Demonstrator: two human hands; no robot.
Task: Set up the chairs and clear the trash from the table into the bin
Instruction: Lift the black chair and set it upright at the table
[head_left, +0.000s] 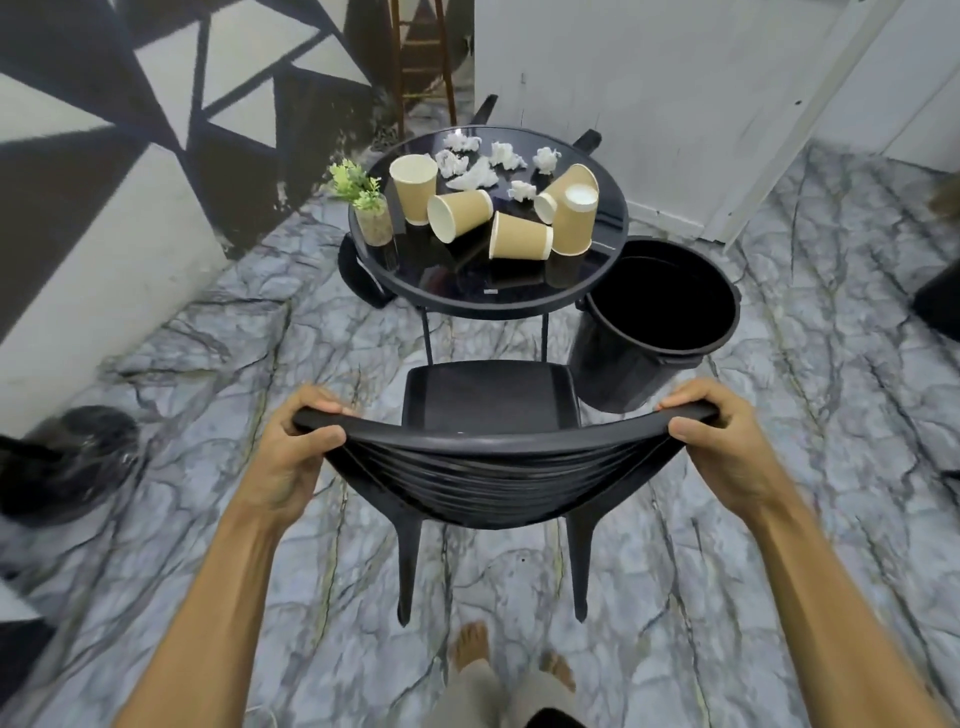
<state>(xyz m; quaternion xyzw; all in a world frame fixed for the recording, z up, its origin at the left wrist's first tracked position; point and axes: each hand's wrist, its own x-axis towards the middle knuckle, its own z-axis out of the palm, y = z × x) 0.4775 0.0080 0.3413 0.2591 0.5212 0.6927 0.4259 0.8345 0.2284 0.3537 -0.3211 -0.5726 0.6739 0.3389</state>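
- Gripping the top rail of the black chair (488, 467), the left grip (296, 447) and right grip (722, 441) each curl their fingers round one end of it.
- Chair stands on the marble floor, seat facing the round desk (493, 306).
- Paper cups (519, 236) and crumpled tissues (478, 179) lie on the desk; the black bin (623, 374) stands just beside it.

Grey veined marble floor (208, 364) under me; black-white triangle wall (130, 104) at 10 o'clock; white wall (649, 78) at 1; wooden ladder-like frame (422, 67) at 12.
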